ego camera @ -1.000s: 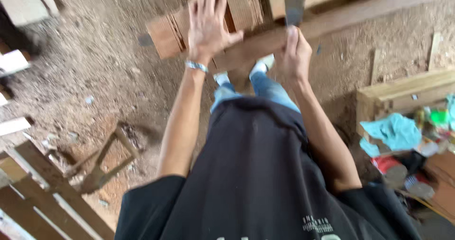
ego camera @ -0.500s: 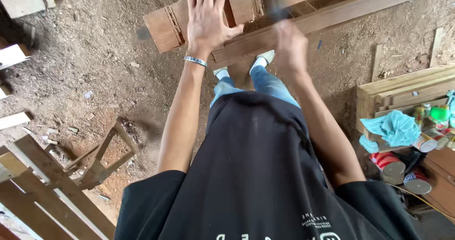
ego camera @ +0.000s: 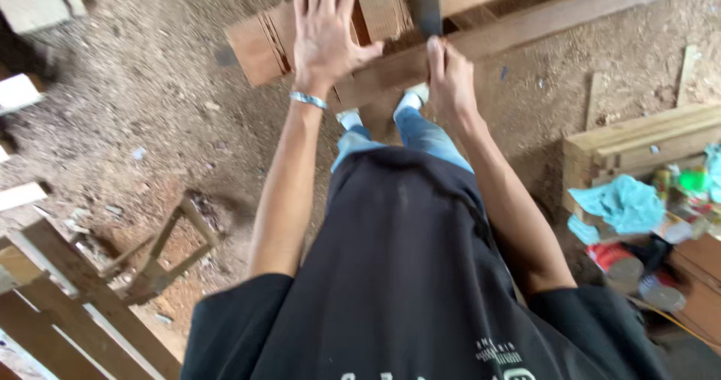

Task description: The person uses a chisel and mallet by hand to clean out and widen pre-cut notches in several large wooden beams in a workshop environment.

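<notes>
Long brown wooden plank (ego camera: 526, 31) runs slantwise across the top of the view, lying over a stack of short reddish-brown wooden boards (ego camera: 263, 42). The left hand (ego camera: 327, 31) lies flat on the boards and plank with fingers spread wide, holding nothing; a silver bracelet (ego camera: 309, 100) circles its wrist. The right hand (ego camera: 449, 76) is closed around the handle of a dark flat-bladed tool (ego camera: 424, 4) that stands upright against the plank; the blade is blurred. White shoes (ego camera: 414, 95) show just below the plank. To the right, a pale timber beam (ego camera: 638, 136) sits beside a crumpled turquoise cloth (ego camera: 623, 203) and some tins and small clutter. At lower left lie a small wooden frame (ego camera: 161, 256) and a slatted wooden pallet (ego camera: 67, 305). The floor (ego camera: 150, 125) is bare earth strewn with sawdust and wood scraps.
</notes>
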